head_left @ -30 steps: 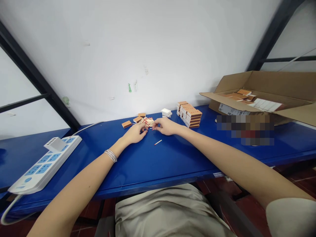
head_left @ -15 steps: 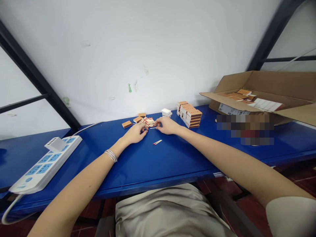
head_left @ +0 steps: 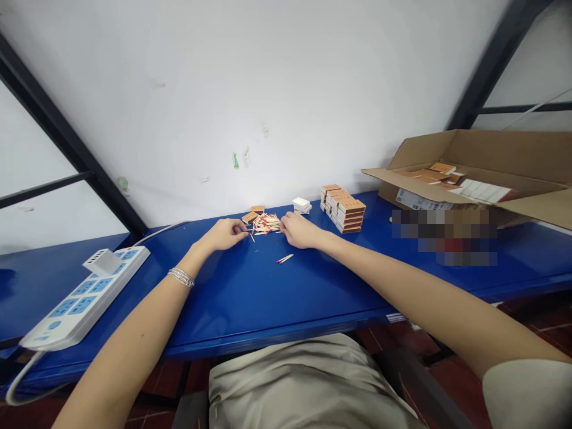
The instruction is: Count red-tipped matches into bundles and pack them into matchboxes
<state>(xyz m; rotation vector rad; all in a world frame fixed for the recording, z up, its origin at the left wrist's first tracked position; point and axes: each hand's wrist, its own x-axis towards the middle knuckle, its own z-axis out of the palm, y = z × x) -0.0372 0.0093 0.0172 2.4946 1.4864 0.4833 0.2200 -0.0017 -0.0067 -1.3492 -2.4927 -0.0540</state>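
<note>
Power strip (head_left: 84, 301) far left; here's the left hand (head_left: 227, 233), fingers curled beside the match pile (head_left: 267, 223), grip impossible to tell. Two loose matches (head_left: 285, 258) lie nearer; right hand (head_left: 298, 230) at the pile's right edge, fingers bent, hold unclear. Then stacked matchboxes (head_left: 343, 208), carton (head_left: 513, 154).

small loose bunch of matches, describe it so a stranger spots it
On the blue table, find the match heap. Nearer the camera lies the small bunch, just a few matches, red heads pointing left, apart from the heap.
</note>
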